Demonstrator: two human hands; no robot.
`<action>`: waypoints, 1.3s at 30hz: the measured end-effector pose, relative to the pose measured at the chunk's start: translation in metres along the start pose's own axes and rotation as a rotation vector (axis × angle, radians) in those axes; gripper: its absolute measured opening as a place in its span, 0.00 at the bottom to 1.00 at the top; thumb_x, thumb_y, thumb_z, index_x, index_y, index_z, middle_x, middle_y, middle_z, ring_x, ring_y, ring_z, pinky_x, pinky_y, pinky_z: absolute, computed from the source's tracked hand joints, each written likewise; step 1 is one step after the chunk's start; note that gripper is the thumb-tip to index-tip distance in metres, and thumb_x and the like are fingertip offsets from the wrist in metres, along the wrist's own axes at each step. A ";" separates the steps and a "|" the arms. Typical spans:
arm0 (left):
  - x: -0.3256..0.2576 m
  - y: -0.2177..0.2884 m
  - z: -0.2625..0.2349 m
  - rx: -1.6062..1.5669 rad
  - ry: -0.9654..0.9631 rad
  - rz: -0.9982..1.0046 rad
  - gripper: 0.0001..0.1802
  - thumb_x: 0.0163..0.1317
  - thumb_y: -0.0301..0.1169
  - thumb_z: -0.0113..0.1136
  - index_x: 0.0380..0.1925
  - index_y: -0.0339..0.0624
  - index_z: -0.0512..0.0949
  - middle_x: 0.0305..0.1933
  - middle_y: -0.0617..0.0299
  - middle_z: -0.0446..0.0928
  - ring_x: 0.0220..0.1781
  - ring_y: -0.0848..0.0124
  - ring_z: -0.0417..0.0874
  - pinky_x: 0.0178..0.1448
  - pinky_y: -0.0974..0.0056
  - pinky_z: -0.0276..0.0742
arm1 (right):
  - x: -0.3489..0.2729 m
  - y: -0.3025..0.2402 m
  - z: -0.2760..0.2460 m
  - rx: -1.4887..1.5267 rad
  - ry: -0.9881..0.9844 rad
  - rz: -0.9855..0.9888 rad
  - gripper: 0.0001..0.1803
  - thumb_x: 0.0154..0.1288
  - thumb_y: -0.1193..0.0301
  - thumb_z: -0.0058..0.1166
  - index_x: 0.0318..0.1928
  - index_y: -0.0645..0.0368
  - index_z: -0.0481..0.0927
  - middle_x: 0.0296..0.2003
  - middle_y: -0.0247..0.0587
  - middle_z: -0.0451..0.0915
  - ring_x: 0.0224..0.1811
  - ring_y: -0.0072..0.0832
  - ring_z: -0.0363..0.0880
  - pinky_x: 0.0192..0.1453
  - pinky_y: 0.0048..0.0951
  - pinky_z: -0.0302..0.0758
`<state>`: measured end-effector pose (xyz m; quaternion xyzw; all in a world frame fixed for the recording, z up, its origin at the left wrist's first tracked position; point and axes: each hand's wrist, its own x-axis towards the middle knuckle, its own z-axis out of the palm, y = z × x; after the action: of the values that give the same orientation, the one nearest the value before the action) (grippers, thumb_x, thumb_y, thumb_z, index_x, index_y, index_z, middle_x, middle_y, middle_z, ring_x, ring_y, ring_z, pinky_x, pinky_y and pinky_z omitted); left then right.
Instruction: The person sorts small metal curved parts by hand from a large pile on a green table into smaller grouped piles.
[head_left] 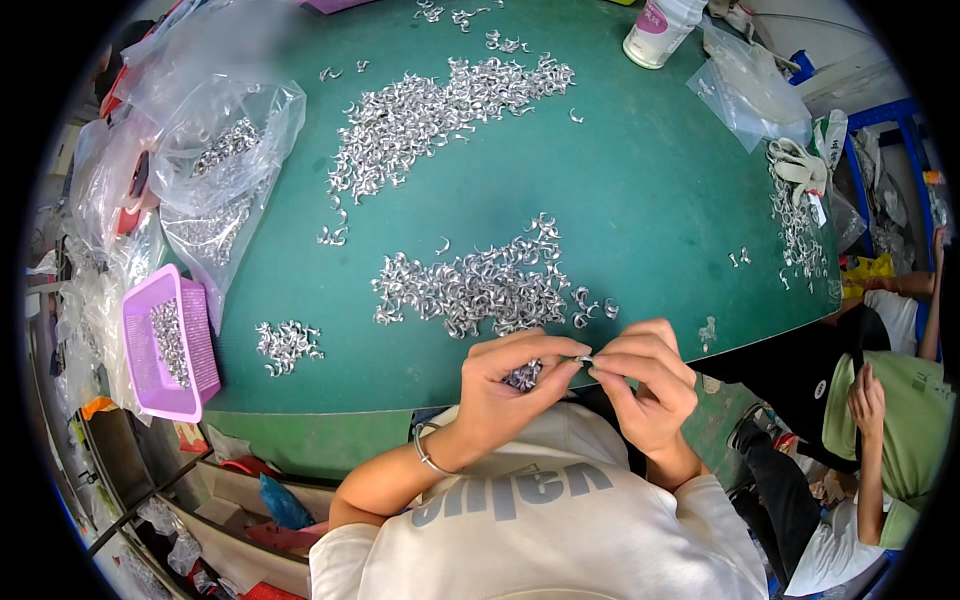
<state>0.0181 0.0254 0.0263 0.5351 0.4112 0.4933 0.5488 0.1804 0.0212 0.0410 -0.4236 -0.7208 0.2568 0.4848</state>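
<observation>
Near the table's front edge, my left hand (500, 372) is curled around several small curved silver metal pieces (523, 376) in its palm. Its thumb and forefinger also pinch one small metal piece (583, 360) at the fingertips. From the other side, the fingertips of my right hand (650, 385) close on that same piece, so the hands almost meet. The fingers partly hide its exact shape. Just beyond my hands lies a heap of the same crescent-like pieces (470, 288), with a few strays at its right end.
A larger metal heap (430, 115) lies farther back on the green table (650, 210). On the left are a small pile (288, 345), a purple basket (135, 345) and clear bags (215, 190). A white bottle (655, 35) stands far right. Another person (890, 420) sits at the right.
</observation>
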 end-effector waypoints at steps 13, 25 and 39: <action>-0.032 -0.031 -0.052 -0.009 0.403 -0.374 0.07 0.53 0.19 0.59 0.33 0.36 0.81 0.21 0.74 0.70 0.23 0.86 0.65 0.28 0.80 0.60 | -0.016 0.046 -0.025 -0.356 -0.055 0.388 0.14 0.44 0.79 0.63 0.35 0.63 0.78 0.35 0.41 0.77 0.35 0.35 0.72 0.40 0.31 0.69; -0.064 -0.044 -0.153 0.700 0.981 -0.160 0.10 0.57 0.22 0.57 0.40 0.34 0.77 0.22 0.73 0.66 0.24 0.83 0.61 0.29 0.76 0.60 | -0.029 0.067 0.001 -0.441 -0.020 0.182 0.08 0.48 0.83 0.58 0.32 0.65 0.76 0.30 0.44 0.75 0.32 0.39 0.72 0.38 0.33 0.70; -0.012 -0.009 -0.011 -0.015 -0.028 -0.322 0.09 0.50 0.21 0.64 0.33 0.36 0.80 0.21 0.71 0.70 0.25 0.84 0.65 0.30 0.77 0.62 | -0.011 0.009 0.013 -0.195 -0.095 -0.164 0.11 0.43 0.86 0.59 0.32 0.69 0.77 0.30 0.47 0.76 0.31 0.41 0.75 0.33 0.33 0.73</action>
<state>0.0059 0.0165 0.0152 0.4647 0.4805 0.3947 0.6304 0.1740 0.0169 0.0238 -0.3955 -0.7968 0.1649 0.4260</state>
